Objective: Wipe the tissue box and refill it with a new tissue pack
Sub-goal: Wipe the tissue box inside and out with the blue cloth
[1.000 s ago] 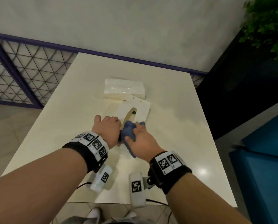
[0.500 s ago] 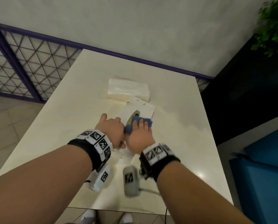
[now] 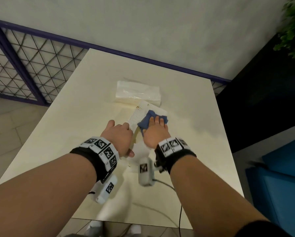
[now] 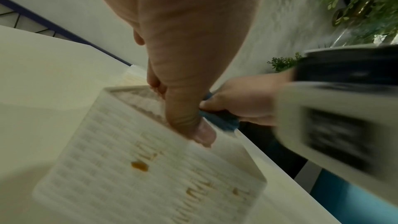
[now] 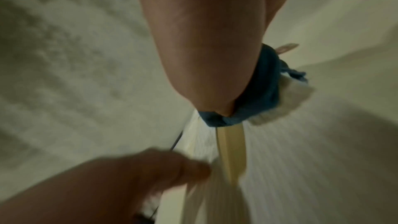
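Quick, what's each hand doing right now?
Left hand: grips the tissue box.
Right hand: open, fingers pressing the blue cloth on the box.

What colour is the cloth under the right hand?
Blue; the crumpled blue cloth shows best in the head view.

Head view overhead, facing down; wrist views close, sharing tissue box [image 3: 138,115].

Desk [image 3: 78,106]: 1. Tissue box [image 3: 134,115]: 1. Tissue pack [image 3: 137,91]: 1. Blue cloth [image 3: 146,119]: 1. Hands: 2, left hand [image 3: 118,136], right hand [image 3: 156,132]. Plant [image 3: 294,28], upper right: 1.
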A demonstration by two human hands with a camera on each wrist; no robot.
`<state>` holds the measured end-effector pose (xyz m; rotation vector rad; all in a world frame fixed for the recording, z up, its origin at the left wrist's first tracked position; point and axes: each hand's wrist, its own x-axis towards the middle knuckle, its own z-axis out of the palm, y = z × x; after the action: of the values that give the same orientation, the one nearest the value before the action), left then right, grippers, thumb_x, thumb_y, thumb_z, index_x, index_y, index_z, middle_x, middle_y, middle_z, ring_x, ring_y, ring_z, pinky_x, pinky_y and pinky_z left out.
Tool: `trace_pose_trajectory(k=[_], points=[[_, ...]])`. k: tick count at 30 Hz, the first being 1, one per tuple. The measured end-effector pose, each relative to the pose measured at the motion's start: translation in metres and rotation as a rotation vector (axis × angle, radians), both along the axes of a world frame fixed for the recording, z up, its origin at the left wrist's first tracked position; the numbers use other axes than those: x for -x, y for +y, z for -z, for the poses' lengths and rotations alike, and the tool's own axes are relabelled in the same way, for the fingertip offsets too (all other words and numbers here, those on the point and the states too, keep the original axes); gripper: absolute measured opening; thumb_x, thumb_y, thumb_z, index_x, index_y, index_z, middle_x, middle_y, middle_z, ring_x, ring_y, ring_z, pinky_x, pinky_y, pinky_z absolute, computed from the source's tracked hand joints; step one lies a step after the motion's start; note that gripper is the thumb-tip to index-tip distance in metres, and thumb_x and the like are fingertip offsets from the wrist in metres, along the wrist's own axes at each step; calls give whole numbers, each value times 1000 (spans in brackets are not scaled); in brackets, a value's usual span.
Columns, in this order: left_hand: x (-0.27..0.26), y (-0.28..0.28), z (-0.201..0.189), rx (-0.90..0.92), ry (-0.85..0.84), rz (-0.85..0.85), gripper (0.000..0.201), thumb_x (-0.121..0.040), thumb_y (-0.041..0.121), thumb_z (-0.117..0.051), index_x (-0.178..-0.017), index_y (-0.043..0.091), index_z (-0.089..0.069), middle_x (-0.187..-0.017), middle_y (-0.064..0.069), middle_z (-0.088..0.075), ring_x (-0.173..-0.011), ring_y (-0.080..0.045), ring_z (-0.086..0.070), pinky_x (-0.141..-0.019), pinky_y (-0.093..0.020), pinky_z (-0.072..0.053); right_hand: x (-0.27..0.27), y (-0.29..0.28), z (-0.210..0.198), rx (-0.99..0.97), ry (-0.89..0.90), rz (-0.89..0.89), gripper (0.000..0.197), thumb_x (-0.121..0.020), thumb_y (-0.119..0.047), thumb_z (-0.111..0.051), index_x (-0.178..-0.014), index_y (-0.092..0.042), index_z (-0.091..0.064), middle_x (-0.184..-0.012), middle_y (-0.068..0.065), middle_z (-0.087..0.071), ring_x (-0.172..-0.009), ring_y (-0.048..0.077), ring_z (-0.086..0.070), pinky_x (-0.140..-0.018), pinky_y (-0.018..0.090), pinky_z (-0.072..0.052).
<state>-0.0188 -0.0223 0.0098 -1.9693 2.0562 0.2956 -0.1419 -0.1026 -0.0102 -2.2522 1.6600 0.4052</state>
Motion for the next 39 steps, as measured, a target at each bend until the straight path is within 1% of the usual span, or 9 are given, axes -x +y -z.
trace_pose_trajectory(k=[4,10,18,22,25,29,33,36,39], points=[[-3,-5,-1,-25,8,2,72,-66,71,-65,-116,20,-55,-115,1,-49,-108,-19,-51,-98,-40,-25,14,66,-2,-92,-20,-175,69,-99,-43,-32,-153,-12,-1,-162,9,2,-149,27,1,-120,44,-2],[-1,-6,-7,-60,-33,22,78,-64,74,-65,-118,18,-53,-113,1,-50,-107,-20,-52,-98,-41,-25,16,-2,0,-107,13,-21,69,-99,-46,-28,-152,-21,7,-162,-1,12,-149,21,10,-118,51,1],[5,-10,-3,-9,-53,-8,69,-68,60,-69,-118,16,-51,-118,-3,-50,-106,-21,-55,-99,-40,-27,15,65,-1,-55,-89,-184,67,-98,-38,-39,-152,-11,-10,-161,11,-8,-148,29,-7,-120,41,-9],[7,-13,-3,-10,-37,-27,82,-66,59,-72,-128,13,-42,-128,-2,-46,-115,-22,-50,-98,-40,-29,29,70,-28,-90,-190,-220,36,-91,-25,-54,-126,-13,-56,-120,11,-61,-115,30,-56,-91,32,-43],[3,-14,-8,-72,-106,92,92,-57,66,-75,-128,17,-44,-125,2,-47,-112,-20,-51,-100,-40,-28,45,57,-49,-147,-463,40,11,-86,-21,-63,-83,-10,-65,-80,7,-63,-86,27,-62,-69,29,-44],[-5,-14,-14,-138,-101,177,94,-61,57,-79,-138,20,-39,-140,5,-42,-117,-16,-52,-110,-44,-19,69,21,-70,50,-715,410,24,-88,-19,-61,-107,-6,-66,-100,11,-70,-96,27,-66,-80,29,-49],[-1,-10,-9,-157,-31,108,98,-68,61,-72,-145,18,-30,-151,2,-31,-131,-14,-41,-114,-44,-17,58,-20,-65,153,-504,344,35,-92,-24,-53,-118,-1,-55,-118,17,-62,-109,34,-58,-80,31,-44],[1,-8,-4,-139,-32,89,100,-65,56,-77,-144,15,-31,-150,2,-31,-129,-16,-42,-109,-40,-27,36,-22,-26,-13,-266,211,58,-93,-25,-47,-145,-9,-26,-149,16,-33,-136,35,-33,-110,41,-33],[-1,-11,-2,-140,-28,90,100,-63,56,-77,-143,15,-32,-149,1,-32,-128,-18,-43,-106,-39,-31,18,-15,3,-65,-73,109,74,-94,-23,-47,-152,-12,-2,-161,10,1,-148,31,-2,-120,44,-12]])
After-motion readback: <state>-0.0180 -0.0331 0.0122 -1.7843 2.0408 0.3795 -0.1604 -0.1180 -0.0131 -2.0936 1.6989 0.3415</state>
